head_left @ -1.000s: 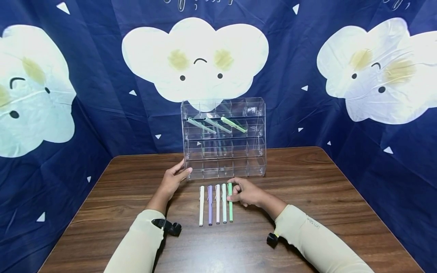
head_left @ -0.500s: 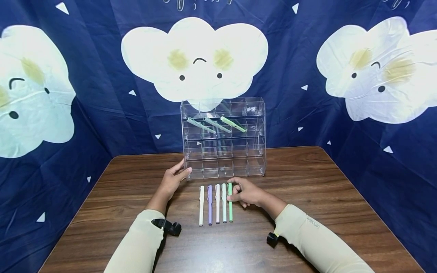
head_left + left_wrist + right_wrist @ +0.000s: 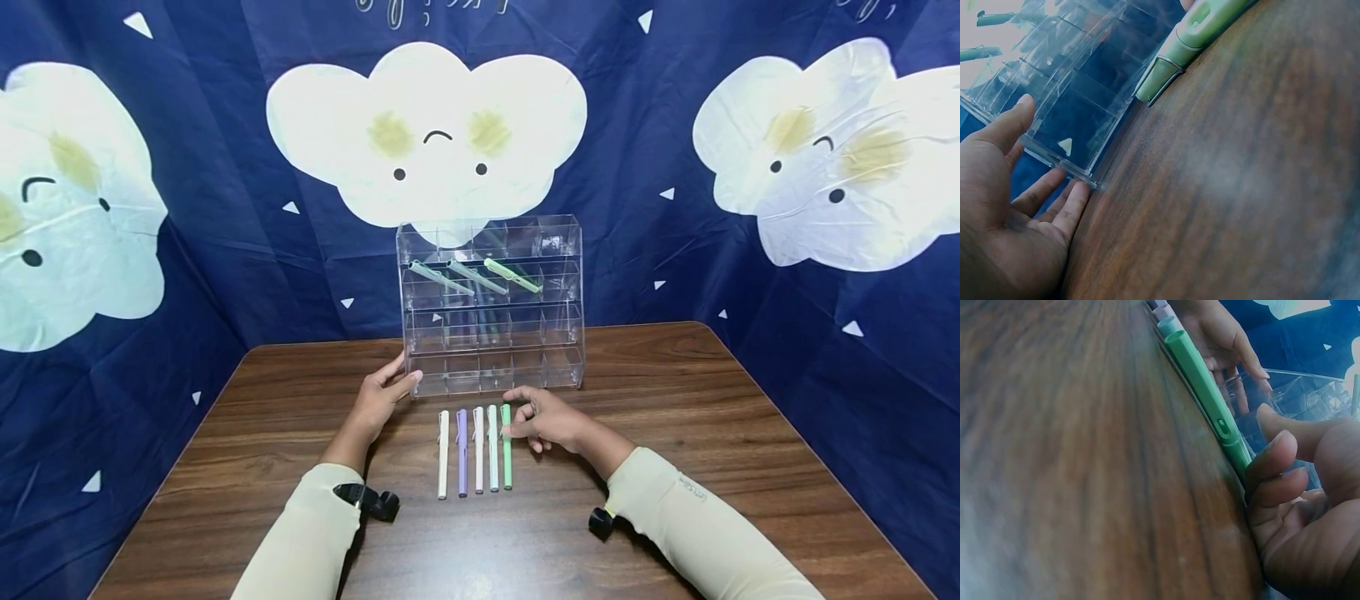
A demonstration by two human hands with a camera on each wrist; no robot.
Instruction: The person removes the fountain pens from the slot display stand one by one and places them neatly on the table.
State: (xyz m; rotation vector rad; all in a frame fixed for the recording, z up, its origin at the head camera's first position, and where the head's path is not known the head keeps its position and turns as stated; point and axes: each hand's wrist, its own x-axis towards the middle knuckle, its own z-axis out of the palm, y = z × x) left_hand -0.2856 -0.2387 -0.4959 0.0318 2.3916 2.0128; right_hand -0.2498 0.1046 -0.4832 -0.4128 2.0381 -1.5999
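On the table (image 3: 712, 400), head view, green pen (image 3: 507, 462): rightmost in a row of five, flat, its long axis running away from the person toward the clear rack (image 3: 491, 371), clip end farther off; just left of the right hand, the nearer of the two hands.
Right hand (image 3: 543, 417): low at the pen's right side, index finger stretched toward the clip end, thumb apart from it and over the upper shaft.
Left hand (image 3: 378, 400): well apart from the green pen, at the lower left corner of the clear rack, thumb in front.
Neighbouring pale pen (image 3: 492, 458): just left of the green one, nearly parallel.
Left wrist view, left hand's pose: fingers spread and fairly straight, tips at the rack's bottom edge, thumb by its front; a light steadying touch, I'd judge, not a grip.
Greenish pen end (image 3: 1210, 25): clip end toward the rack; which pen, I can't tell.
Right wrist view, green pen's far end: hidden behind the curled lower fingers.
Right hand's hold: half open, thumb extended; I can't tell whether anything is pinched.
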